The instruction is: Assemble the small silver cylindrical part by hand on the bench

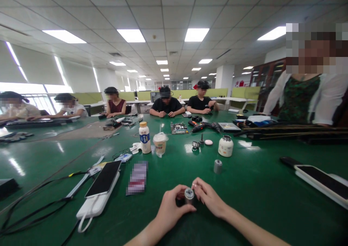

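A small grey metal cylinder (189,196), which looks like a small motor, stands upright just in front of me. My left hand (172,204) is wrapped round its left side, thumb in front and fingers behind. The lighter round top, with small dark holes, faces up. My right hand (208,199) is at the cylinder's upper right, its thumb and fingertips pinched together. Whatever those fingertips hold, if anything, is too small to make out. Farther forward and to the right, a second similar metal cylinder (218,166) rests upright on the green table (244,202).
A phone (104,179) lies on a white power bank (96,202) at left, cables beside it. Ahead are a bottle (145,139), a lidded cup (160,144), a round white jar (225,146), a circuit board (178,128) and a power drill (205,127). Several people surround the table.
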The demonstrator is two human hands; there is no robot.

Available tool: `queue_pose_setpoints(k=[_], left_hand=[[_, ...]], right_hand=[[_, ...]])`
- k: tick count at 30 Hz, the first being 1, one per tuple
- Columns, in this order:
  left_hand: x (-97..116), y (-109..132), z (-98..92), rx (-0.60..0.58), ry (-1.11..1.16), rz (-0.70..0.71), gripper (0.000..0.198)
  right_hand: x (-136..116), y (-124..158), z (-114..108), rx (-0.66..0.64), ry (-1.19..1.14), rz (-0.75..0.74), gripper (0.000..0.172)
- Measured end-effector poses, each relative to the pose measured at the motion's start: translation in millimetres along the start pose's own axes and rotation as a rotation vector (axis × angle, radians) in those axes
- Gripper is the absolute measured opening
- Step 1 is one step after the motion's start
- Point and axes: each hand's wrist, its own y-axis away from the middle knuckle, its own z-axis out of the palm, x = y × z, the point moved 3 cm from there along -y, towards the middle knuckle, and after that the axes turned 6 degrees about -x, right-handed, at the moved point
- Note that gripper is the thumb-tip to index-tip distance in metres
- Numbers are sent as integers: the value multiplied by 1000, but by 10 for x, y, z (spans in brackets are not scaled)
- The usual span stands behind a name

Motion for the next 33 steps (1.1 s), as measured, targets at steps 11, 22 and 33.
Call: queue_pose_setpoints(k=[11, 22, 33], left_hand=[[152, 64, -70, 158, -230, 135, 20], [186, -174, -242, 163, -247, 118, 11], [-375, -275, -497, 143, -560, -106, 14]], right_hand=[[-85, 119, 44, -109, 214, -63, 21], [-111, 133, 126, 16, 619, -36, 25], [-95, 116, 99, 71, 658, 26, 25]])
